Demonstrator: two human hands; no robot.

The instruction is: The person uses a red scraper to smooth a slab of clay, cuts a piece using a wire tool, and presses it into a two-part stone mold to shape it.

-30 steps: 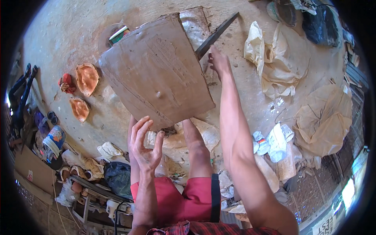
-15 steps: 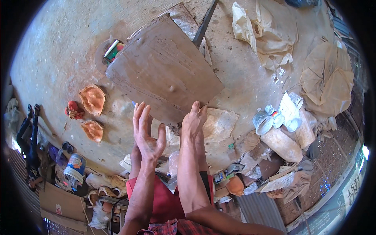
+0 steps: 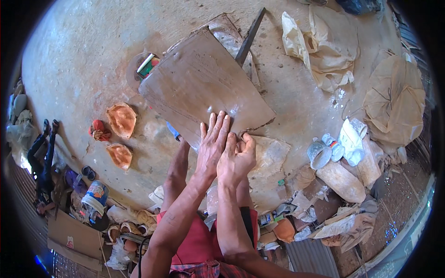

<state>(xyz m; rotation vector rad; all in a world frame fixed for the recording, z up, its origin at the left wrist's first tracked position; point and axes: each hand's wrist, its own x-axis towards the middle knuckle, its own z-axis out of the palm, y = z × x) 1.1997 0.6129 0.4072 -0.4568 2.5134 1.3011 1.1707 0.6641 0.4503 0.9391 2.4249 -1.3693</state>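
A large flat-topped brown block of wet clay (image 3: 204, 74), smooth and shiny in places, lies in front of me. My left hand (image 3: 212, 147) rests on its near part with the fingers stretched out and the palm down. Right beside it, my right hand (image 3: 236, 160) is closed at the clay's near edge, fingers curled. What it grips, if anything, is hidden by the fingers. The near edge is ragged, with dark bits by my right fingertips. Under the near right corner lies a pale, clay-stained sheet (image 3: 271, 155).
Two orange molds (image 3: 121, 119) and a red bundle (image 3: 99, 130) lie to the left. A dark flat bar (image 3: 251, 37) sits beyond the clay. To the right are a crumpled cream sheet (image 3: 324, 55), cups (image 3: 320, 155) and a brown wrapped bundle (image 3: 394, 97). Another person (image 3: 44, 162) is at far left.
My left hand has moved right and forward, from hovering before the clay to lying flat on it. My right hand has shifted slightly nearer me and curled. The view has moved a little.
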